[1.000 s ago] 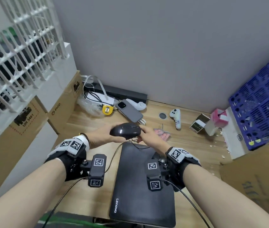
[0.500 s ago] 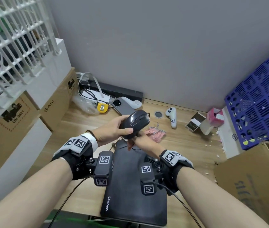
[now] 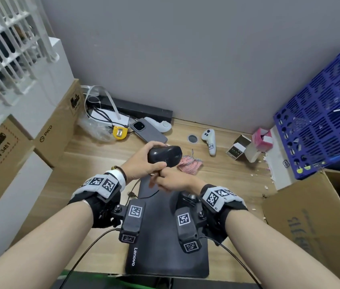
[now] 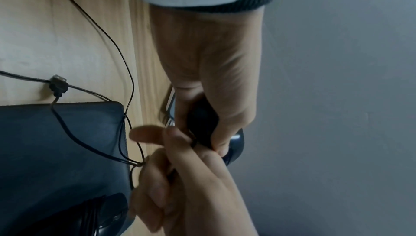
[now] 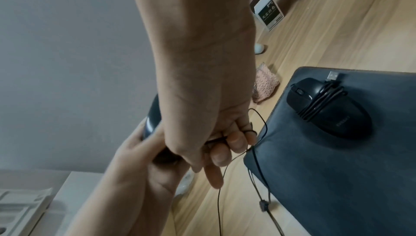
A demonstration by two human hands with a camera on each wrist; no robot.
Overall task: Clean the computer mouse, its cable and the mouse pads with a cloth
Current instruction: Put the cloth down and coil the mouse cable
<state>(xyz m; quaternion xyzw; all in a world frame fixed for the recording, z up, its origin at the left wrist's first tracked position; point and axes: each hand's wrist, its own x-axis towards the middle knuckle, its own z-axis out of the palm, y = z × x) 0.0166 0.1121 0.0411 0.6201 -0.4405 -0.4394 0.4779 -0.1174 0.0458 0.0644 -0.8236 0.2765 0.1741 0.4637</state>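
Observation:
My left hand (image 3: 150, 157) holds a black mouse (image 3: 165, 155) in the air above the far end of the black Lenovo mouse pad (image 3: 160, 236). Just below the mouse, my right hand (image 3: 160, 178) pinches its thin black cable (image 5: 258, 115), which hangs down and trails over the pad's corner to a USB plug (image 4: 59, 83) on the desk. A second black mouse (image 5: 326, 108), with its cable wound around it, lies on the pad. The pink cloth (image 3: 190, 162) lies crumpled on the desk behind the pad; neither hand touches it.
A phone (image 3: 149, 130), two white controllers (image 3: 209, 140) and a yellow tape measure (image 3: 119, 132) lie near the back wall. Cardboard boxes (image 3: 56, 126) stand at the left. A blue crate (image 3: 321, 126) and an open carton (image 3: 310, 215) are at the right, with small boxes and white crumbs nearby.
My left hand has turned the mouse over onto its side. My right hand has moved from the mouse's right side to beneath it and taken hold of the cable.

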